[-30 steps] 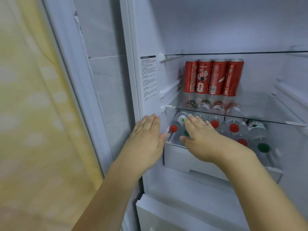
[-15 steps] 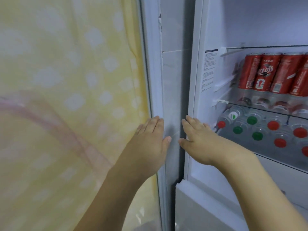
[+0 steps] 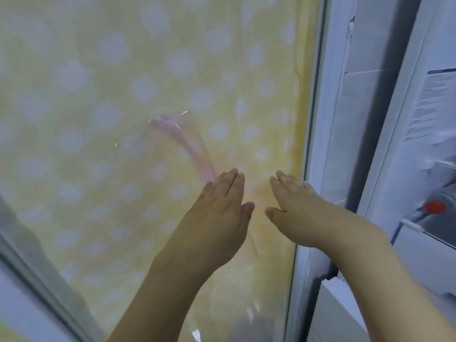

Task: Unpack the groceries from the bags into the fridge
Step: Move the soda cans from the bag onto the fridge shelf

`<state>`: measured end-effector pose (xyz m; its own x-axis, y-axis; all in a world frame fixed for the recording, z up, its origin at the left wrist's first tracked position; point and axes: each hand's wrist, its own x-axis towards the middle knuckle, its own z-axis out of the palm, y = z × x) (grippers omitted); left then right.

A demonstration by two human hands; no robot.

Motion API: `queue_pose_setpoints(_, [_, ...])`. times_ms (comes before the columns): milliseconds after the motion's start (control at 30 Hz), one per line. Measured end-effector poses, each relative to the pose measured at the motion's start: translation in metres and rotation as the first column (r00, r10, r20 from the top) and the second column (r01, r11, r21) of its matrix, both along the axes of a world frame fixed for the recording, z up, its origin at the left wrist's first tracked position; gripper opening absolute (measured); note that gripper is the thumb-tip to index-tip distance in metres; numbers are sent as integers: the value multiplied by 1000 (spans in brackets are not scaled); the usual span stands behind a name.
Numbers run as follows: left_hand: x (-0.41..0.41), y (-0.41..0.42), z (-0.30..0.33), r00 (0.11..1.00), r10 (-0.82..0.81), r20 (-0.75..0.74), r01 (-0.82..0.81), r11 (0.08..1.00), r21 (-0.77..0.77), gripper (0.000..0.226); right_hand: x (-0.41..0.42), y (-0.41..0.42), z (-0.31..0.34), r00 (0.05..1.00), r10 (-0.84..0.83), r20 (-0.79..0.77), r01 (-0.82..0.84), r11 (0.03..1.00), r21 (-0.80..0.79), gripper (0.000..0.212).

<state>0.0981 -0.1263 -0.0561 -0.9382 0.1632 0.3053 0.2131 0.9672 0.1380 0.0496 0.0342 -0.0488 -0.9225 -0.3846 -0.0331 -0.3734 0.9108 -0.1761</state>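
Fridge [image 3: 409,134] at right; red-capped bottle [image 3: 435,208] lying

Fridge [image 3: 407,169] cut off at 3 o'clock; label [image 3: 429,107] print blurred; red-capped bottle [image 3: 435,208] mostly hidden

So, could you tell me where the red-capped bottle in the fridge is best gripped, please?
Grip the red-capped bottle at its cap end, coming from the open front of the fridge. It seems to lie on its side, cap pointing outward, so the neck is nearest; its body is blurred and mostly out of frame. The right hand, open and empty, is closer.
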Motion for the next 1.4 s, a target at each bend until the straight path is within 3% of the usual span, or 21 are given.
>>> queue_pose_setpoints(467, [86, -80, 0, 939, 341, 39, -341, 940, -13, 61, 43, -91, 5, 975, 219, 18, -220, 975, 32, 68])
queue_pose_setpoints(900, [173, -145, 1, 817, 577, -3, -577, 817, 7, 61, 104, -176, 4, 864, 503, 7, -503, 864, 20, 66])
queue_pose_setpoints(1100, [232, -182, -4, 693, 721, -12, -721, 692, 36, 61, 144, -230, 5, 749, 663, -5, -663, 749, 6, 64])
queue_pose_setpoints(1400, [354, -221, -7, 363, 931, -27, -931, 364, 26, 64, 239, -323, 5, 440, 897, -33, -897, 441, 22, 65])
